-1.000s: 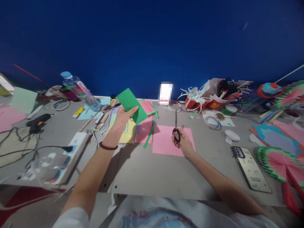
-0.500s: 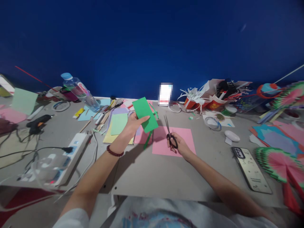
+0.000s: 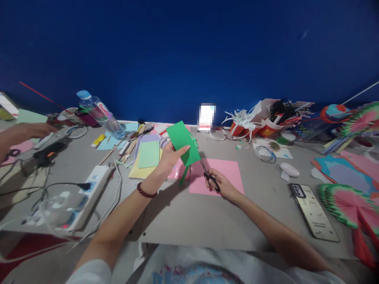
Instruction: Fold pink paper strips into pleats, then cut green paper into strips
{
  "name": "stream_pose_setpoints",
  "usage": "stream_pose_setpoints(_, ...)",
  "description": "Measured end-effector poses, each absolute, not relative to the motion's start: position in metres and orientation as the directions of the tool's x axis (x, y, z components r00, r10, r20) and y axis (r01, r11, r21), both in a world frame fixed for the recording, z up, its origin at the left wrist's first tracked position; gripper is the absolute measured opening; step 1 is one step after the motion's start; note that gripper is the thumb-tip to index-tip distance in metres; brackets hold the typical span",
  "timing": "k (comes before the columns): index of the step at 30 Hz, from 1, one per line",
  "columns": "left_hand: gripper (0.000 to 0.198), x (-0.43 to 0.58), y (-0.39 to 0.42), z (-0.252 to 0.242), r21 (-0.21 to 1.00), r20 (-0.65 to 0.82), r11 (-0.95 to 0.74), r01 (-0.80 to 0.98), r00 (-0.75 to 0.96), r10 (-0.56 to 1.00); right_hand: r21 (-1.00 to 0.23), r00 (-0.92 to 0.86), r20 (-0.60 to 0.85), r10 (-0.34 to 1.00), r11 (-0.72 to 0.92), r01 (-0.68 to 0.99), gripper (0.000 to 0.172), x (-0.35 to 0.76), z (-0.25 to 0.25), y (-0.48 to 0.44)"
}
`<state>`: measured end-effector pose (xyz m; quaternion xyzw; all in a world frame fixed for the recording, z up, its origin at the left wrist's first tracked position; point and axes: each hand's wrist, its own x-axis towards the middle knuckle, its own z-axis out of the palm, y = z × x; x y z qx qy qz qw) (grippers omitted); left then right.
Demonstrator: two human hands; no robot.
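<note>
A green rectangular piece of paper is pinched in my left hand, thumb on top and fingers behind it. My right hand is closed round the black handles of a pair of scissors. The blades reach the lower right corner of the green paper; their tips are hidden by it or too fine to see. Under the scissors lies a pink sheet on the table. Narrow green strips show below and behind the held paper.
Pale green, yellow and purple sheets lie left of my hands. A power strip, water bottle and another person's hand are farther left. Rightward are red paper cups, a phone and a paper fan.
The scissors have moved left and tilted, bringing the blades to the green paper. My left hand and the paper have shifted slightly right. Another person's hand has reached in at left.
</note>
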<state>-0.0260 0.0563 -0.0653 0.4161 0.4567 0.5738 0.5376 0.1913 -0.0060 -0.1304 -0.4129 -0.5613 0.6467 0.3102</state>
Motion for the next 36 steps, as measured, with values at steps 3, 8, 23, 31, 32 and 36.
stream_pose_setpoints(3, 0.039, -0.024, 0.056, -0.067, 0.971, -0.007, -0.011, -0.239, -0.075, 0.997, -0.983, -0.471, -0.181, 0.863, -0.162, 0.081, 0.029, 0.192, -0.132, -0.006)
stream_pose_setpoints(8, 0.037, -0.023, 0.054, -0.068, 0.97, -0.02, 0.005, -0.244, -0.059, 0.998, -0.979, -0.454, -0.202, 0.868, -0.172, 0.109, 0.026, 0.193, -0.137, -0.006)
stream_pose_setpoints(23, 0.038, -0.018, 0.052, -0.075, 0.966, -0.056, 0.042, -0.255, -0.047, 0.997, -0.974, -0.417, -0.225, 0.881, -0.195, 0.113, 0.021, 0.191, -0.14, -0.006)
stream_pose_setpoints(31, 0.04, -0.016, 0.051, -0.074, 0.966, -0.076, 0.06, -0.253, -0.054, 0.996, -0.975, -0.416, -0.222, 0.882, -0.19, 0.117, 0.024, 0.191, -0.138, -0.006)
stream_pose_setpoints(32, 0.041, -0.016, 0.051, -0.074, 0.965, -0.079, 0.063, -0.256, -0.054, 0.995, -0.975, -0.414, -0.221, 0.883, -0.189, 0.117, 0.025, 0.191, -0.138, -0.006)
stream_pose_setpoints(36, 0.041, -0.016, 0.051, -0.072, 0.96, -0.09, 0.074, -0.269, -0.045, 0.995, -0.972, -0.405, -0.232, 0.885, -0.197, 0.126, 0.028, 0.191, -0.138, -0.005)
